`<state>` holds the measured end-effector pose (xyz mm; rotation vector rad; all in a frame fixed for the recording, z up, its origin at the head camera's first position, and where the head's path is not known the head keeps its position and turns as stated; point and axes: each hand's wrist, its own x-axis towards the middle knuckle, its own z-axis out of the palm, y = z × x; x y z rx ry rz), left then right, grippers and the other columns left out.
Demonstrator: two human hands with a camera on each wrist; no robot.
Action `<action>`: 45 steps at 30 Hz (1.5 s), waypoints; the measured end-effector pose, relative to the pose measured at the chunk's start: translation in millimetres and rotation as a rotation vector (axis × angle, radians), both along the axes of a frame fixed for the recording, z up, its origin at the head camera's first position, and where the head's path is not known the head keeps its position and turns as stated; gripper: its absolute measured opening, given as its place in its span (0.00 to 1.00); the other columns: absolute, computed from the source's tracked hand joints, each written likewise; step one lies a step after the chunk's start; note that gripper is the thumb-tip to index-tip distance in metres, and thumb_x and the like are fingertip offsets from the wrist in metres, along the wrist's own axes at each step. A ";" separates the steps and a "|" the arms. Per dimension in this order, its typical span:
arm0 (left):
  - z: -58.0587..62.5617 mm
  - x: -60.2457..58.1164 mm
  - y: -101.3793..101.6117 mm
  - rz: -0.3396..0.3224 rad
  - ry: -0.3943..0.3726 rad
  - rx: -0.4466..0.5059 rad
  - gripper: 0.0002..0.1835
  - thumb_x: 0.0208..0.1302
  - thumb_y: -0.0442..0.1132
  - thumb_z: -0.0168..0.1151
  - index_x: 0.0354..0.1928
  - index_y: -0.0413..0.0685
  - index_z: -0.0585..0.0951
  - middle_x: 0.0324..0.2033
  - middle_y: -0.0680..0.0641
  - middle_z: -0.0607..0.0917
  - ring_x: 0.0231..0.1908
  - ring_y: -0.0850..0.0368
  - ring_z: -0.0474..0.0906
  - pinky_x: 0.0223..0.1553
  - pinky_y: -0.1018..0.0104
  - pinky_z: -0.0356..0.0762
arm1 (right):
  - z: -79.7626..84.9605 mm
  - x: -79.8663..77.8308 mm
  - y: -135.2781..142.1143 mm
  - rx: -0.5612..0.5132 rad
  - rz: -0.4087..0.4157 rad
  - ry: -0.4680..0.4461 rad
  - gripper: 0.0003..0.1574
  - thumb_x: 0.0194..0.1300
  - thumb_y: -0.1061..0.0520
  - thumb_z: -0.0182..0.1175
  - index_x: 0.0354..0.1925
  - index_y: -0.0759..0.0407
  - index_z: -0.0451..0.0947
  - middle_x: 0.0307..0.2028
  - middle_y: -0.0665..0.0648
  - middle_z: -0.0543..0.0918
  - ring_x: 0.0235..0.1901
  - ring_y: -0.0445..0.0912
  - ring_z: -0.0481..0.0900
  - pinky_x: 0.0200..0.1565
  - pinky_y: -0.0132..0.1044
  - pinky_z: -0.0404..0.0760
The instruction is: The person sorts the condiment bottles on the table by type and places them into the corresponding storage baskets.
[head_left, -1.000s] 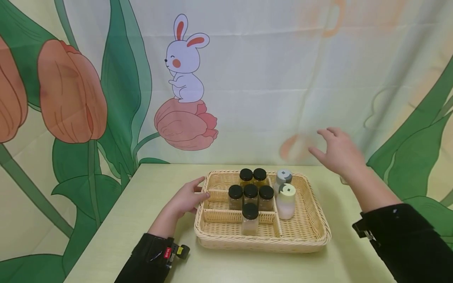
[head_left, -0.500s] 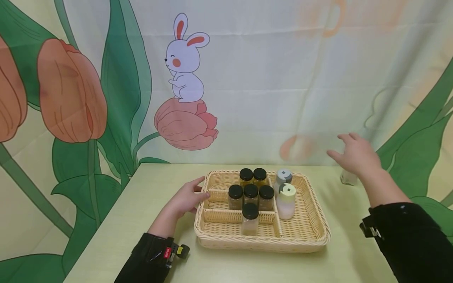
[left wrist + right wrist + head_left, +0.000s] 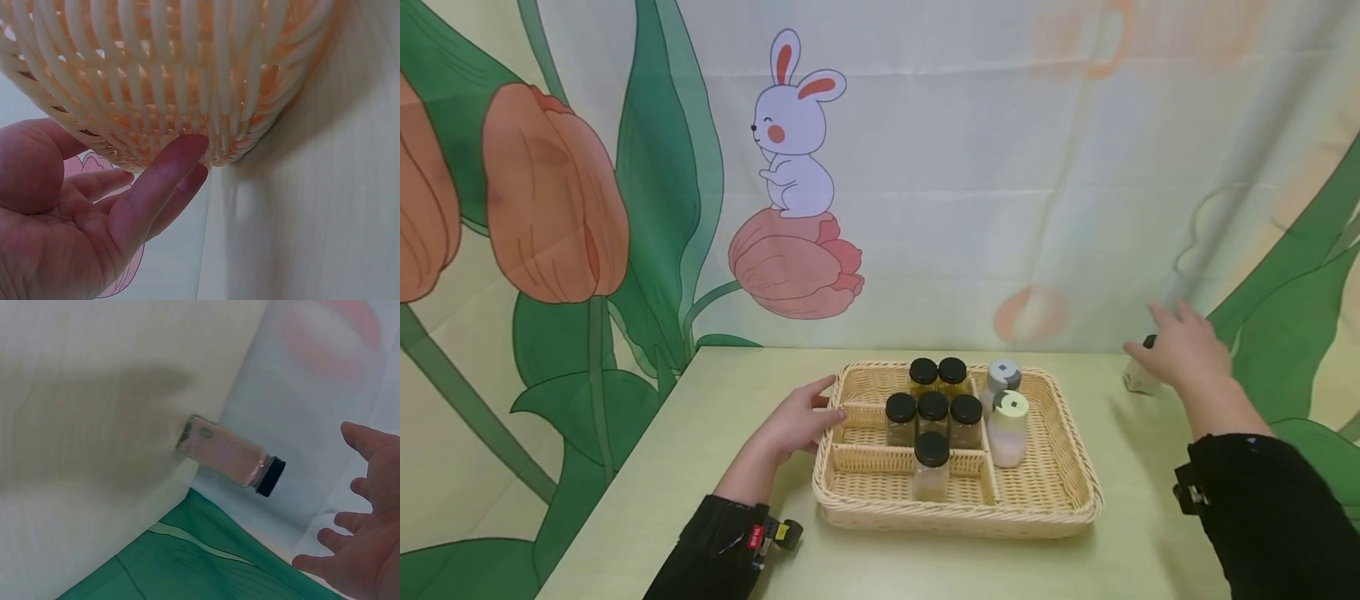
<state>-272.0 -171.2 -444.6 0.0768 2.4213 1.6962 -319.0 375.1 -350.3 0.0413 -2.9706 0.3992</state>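
Observation:
My left hand (image 3: 797, 423) holds the left rim of a wicker basket (image 3: 955, 518), thumb over the rim; in the left wrist view its fingers (image 3: 164, 178) touch the woven outside wall. Toward the table's back right, my right hand (image 3: 1191, 350) is raised with spread fingers beside a small spice jar (image 3: 1139, 379), which it partly hides. The right wrist view shows that jar (image 3: 225, 453) whole: clear, pinkish-brown inside, black lid, standing on the table, apart from the fingers. Several black-lidded jars (image 3: 932, 467) stand in the basket's left compartments.
In the basket's long right compartment stand a yellow-capped shaker (image 3: 1008, 429) and a grey-capped shaker (image 3: 1003, 379). A printed curtain (image 3: 940, 208) hangs along the table's back edge. Pale table surface (image 3: 655, 500) shows around the basket.
My right hand has moved right and slightly down, to the spice jar at the back right, whose black lid now shows. The left hand and the basket have stayed in place.

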 end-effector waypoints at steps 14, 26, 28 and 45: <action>2.4 1.3 1.2 0.002 -0.006 -0.002 0.40 0.71 0.37 0.64 0.80 0.52 0.58 0.66 0.30 0.70 0.35 0.47 0.88 0.27 0.52 0.87 | -35.9 -2.8 22.6 -0.072 -0.008 -0.069 0.53 0.74 0.41 0.45 0.80 0.66 0.34 0.73 0.83 0.32 0.69 0.82 0.35 0.49 0.89 0.46; 1.5 0.5 0.6 0.011 -0.008 -0.002 0.40 0.71 0.38 0.64 0.80 0.54 0.58 0.65 0.31 0.71 0.36 0.46 0.88 0.28 0.51 0.87 | -42.1 -12.6 26.3 -0.011 0.071 -0.171 0.62 0.70 0.42 0.55 0.77 0.76 0.31 0.71 0.87 0.33 0.65 0.85 0.42 0.54 0.84 0.56; 1.5 0.5 0.8 0.013 -0.013 -0.004 0.40 0.71 0.38 0.65 0.80 0.54 0.59 0.65 0.31 0.71 0.36 0.47 0.88 0.28 0.51 0.87 | -43.4 -13.2 26.1 -0.014 0.077 -0.189 0.62 0.70 0.42 0.56 0.76 0.77 0.31 0.70 0.88 0.33 0.64 0.86 0.44 0.55 0.82 0.57; 0.7 0.7 0.4 0.015 -0.010 -0.015 0.40 0.70 0.39 0.66 0.80 0.55 0.60 0.65 0.31 0.71 0.35 0.48 0.87 0.28 0.52 0.87 | -40.5 -16.2 21.2 -0.012 0.077 -0.178 0.56 0.67 0.50 0.57 0.71 0.87 0.42 0.64 0.91 0.46 0.60 0.86 0.52 0.57 0.77 0.63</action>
